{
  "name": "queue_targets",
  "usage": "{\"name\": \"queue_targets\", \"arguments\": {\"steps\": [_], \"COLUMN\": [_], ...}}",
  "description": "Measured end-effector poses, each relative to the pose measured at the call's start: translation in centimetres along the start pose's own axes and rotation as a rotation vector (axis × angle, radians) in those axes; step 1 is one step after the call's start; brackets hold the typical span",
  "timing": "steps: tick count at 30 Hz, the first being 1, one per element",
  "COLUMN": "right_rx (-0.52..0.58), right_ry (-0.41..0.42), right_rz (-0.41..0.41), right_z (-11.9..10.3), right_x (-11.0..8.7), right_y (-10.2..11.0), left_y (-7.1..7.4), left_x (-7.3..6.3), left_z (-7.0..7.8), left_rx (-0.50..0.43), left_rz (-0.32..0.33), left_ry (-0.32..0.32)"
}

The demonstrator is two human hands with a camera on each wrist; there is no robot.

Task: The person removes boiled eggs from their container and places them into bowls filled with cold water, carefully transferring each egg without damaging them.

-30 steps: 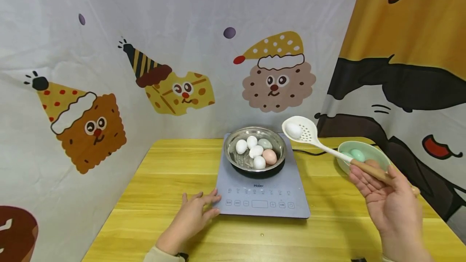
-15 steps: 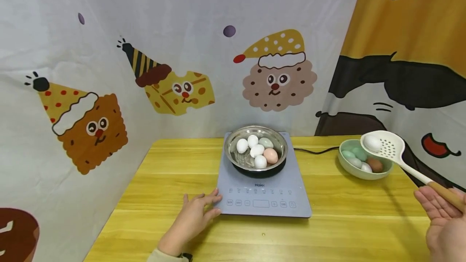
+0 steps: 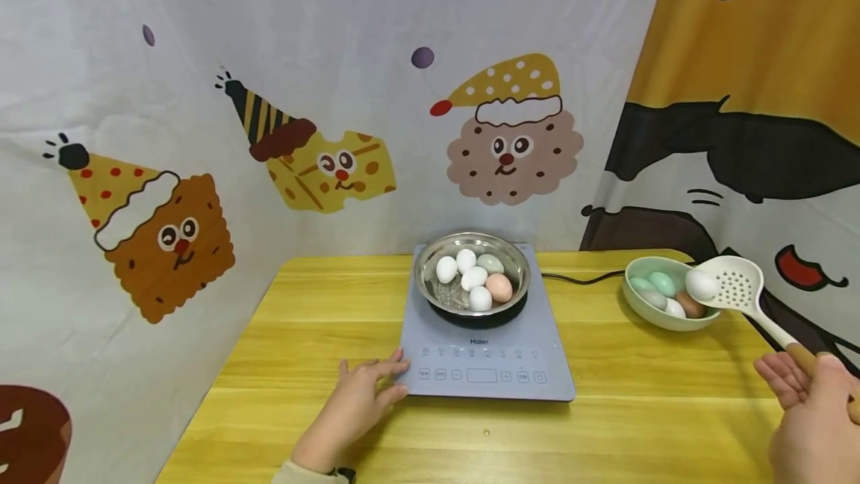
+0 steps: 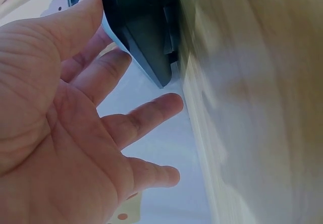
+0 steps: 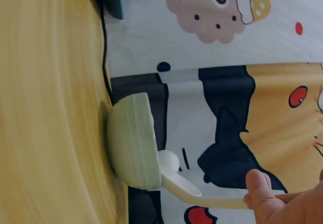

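My right hand grips the wooden handle of a white slotted spoon. A white egg lies at the spoon's front lip, over the right side of a pale green bowl. In the right wrist view the egg shows right at the bowl's rim, with the spoon tilted toward it. Green, white and brown eggs lie inside that bowl. My left hand rests its spread fingers against the left edge of a Haier induction cooktop; the left wrist view shows the fingertips nearly straight.
On the cooktop stands a steel pan with several eggs in it, mostly white, one pinkish. A black cord runs behind toward the bowl. Cartoon-printed cloth hangs close behind the wooden table.
My right hand has carried the spoon and egg rightward and down to the green bowl. The spoon's head now sits at the bowl's right rim. My left hand stays at the cooktop.
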State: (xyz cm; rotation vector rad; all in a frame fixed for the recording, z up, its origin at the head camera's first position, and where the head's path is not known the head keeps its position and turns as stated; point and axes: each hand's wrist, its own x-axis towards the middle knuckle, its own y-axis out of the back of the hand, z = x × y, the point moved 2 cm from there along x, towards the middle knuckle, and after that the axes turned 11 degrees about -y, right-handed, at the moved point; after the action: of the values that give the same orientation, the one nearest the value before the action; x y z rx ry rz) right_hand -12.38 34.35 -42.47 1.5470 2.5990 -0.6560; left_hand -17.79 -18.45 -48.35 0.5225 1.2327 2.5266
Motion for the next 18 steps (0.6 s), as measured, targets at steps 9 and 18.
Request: {"name": "queue_targets", "arguments": {"steps": [9, 18], "right_rx": [0.137, 0.03], "right_ry": [0.12, 0.149], "right_rz": [-0.053, 0.002], "right_z": [0.9, -0.5], "right_x": [-1.1, -2.5], "right_y": [-0.6, -1.0], "left_y": [0.0, -0.1], "left_x": [0.1, 0.1], "left_z": [-0.2, -0.3], "left_rx": [-0.017, -0.026], "left_rz": [-0.009, -0.019], "left_ry": [0.003, 0.005]}}
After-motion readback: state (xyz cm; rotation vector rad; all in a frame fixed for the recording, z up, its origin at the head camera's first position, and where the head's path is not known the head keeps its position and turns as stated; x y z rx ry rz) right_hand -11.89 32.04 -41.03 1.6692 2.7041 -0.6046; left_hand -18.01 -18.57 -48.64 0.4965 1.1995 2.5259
